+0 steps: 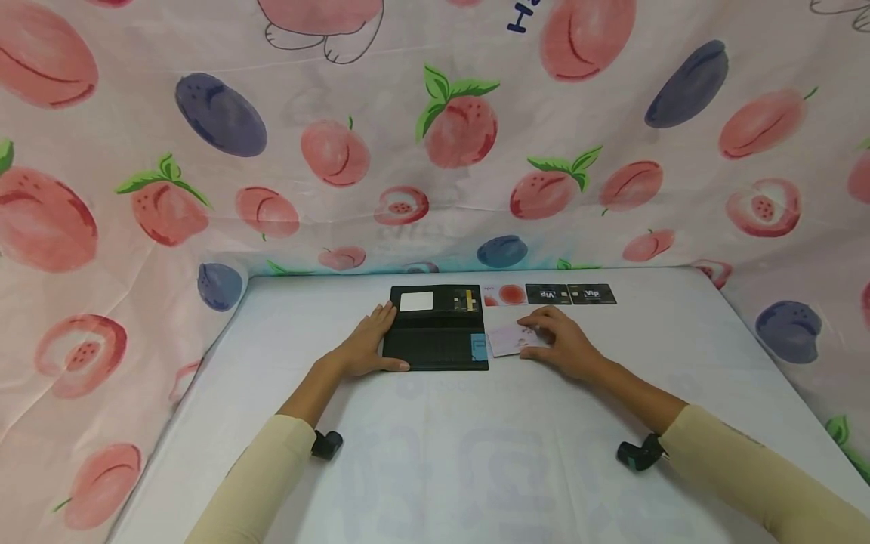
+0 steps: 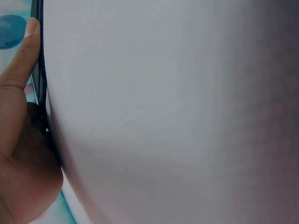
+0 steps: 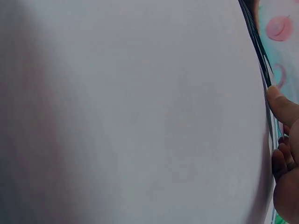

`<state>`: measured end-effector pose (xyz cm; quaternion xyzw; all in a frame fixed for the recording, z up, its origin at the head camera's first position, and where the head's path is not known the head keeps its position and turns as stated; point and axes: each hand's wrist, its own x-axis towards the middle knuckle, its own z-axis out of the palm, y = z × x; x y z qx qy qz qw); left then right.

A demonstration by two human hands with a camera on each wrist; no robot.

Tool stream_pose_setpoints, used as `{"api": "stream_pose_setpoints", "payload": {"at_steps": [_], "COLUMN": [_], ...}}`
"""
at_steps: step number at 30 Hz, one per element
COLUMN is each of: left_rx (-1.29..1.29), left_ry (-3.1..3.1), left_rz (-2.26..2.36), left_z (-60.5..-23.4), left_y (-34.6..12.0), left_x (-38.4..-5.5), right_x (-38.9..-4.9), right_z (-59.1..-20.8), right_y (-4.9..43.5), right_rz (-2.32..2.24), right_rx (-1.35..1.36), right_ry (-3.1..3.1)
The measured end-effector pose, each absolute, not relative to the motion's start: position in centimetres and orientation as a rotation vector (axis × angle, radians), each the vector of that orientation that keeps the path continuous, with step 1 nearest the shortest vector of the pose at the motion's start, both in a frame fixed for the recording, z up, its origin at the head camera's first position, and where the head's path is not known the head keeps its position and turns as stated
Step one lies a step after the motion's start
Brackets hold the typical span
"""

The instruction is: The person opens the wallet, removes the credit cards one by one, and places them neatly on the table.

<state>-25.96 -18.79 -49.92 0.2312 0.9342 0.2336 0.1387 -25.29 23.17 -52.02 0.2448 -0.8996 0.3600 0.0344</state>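
A black wallet (image 1: 435, 329) lies unfolded on the white table. My left hand (image 1: 367, 344) rests along its left edge, with the fingers near the top and the thumb on the lower edge. At the wallet's right edge, my right hand (image 1: 560, 344) holds a pale pinkish printed paper (image 1: 506, 340) between thumb and fingers. Whether that paper's left end is inside the wallet cannot be told. A white card and a darker card show in the wallet's upper half, and a blue card (image 1: 479, 347) at its lower right. Both wrist views show mostly tabletop, with the left thumb (image 2: 28, 51) and right thumb (image 3: 280, 102) at their edges.
Beyond my right hand, a peach-printed card (image 1: 504, 295) and two black VIP cards (image 1: 547, 294) lie in a row near the table's back edge. The white table (image 1: 448, 468) stretches toward me. A peach-patterned cloth (image 1: 394, 91) hangs behind and around it.
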Motion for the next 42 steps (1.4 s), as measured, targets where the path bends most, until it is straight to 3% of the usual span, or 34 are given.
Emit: {"api": "stream_pose_setpoints", "payload": {"at_steps": [42], "left_rx": [0.649], "left_ry": [2.683], "left_rz": [0.680], "left_z": [-49.6], "left_y": [-18.7], "left_x": [-26.0], "right_x": [-26.0], "right_z": [-51.2], "right_y": [29.2], "right_rz": [0.976], "right_rx": [0.708], "right_ry": [-2.688]}}
